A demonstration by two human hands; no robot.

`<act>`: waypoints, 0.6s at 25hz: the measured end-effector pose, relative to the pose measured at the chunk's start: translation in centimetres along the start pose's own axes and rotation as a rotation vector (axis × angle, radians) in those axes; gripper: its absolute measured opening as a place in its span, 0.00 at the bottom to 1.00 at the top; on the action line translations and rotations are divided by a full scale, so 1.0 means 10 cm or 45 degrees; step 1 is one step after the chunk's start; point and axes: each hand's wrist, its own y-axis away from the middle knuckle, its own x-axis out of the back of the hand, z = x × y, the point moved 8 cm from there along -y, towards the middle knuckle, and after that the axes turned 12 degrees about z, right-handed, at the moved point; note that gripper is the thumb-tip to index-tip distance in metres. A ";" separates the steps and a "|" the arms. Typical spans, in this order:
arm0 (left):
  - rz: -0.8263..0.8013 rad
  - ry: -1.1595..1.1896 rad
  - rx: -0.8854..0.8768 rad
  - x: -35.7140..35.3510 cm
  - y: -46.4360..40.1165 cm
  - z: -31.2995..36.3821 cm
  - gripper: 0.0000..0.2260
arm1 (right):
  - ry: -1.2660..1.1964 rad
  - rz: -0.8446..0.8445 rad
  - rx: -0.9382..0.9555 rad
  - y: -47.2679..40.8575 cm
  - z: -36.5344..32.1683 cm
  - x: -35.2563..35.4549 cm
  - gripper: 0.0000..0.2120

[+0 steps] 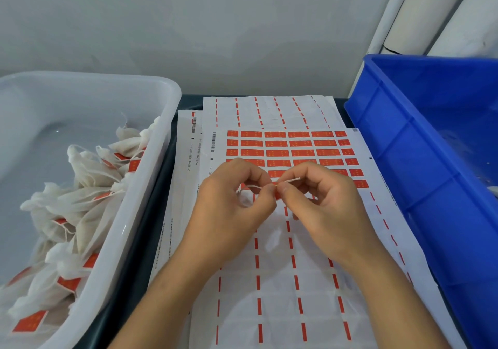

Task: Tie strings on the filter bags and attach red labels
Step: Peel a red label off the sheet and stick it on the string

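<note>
We've got both hands over the label sheet (293,149), mid-table. Left hand (237,200) has fingers curled in, thumb and forefinger pinching the thin white string (289,180) near its middle; the right hand (320,200) pinches the same string just beside it, fingertips of the two hands almost touching, a short free end poking out up-right. A bit of red shows between the fingertips, likely a red label (277,195) being folded onto the string, but it's mostly hidden so we can't be sure. The filter bag (244,196) itself looks tucked under the left palm; only a scrap of white mesh shows. Handling-wise: string is limp and very light, no stiffness at all, so we judge it needs a fingertip pinch close to the work point or it'll just flop; the bag is soft mesh, easy to crush or snag, better held at the gathered neck. The label should be sticky on one side, so grab by the edges, else it grabs skin first. Finished bags (89,187) with red tags are piled in the white tub (151,160) on the left, the blue crate (404,146) sits on the right. Most of the sheet's lower rows are already peeled, a few full red rows left at the top.
</note>
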 end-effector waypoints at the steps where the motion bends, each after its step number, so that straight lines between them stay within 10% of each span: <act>1: -0.002 -0.019 -0.003 0.00 0.00 0.00 0.03 | -0.001 0.002 0.002 0.00 0.00 0.00 0.02; 15: -0.005 -0.101 -0.220 -0.03 0.03 0.07 0.03 | 0.056 -0.092 0.024 0.02 0.04 -0.05 0.04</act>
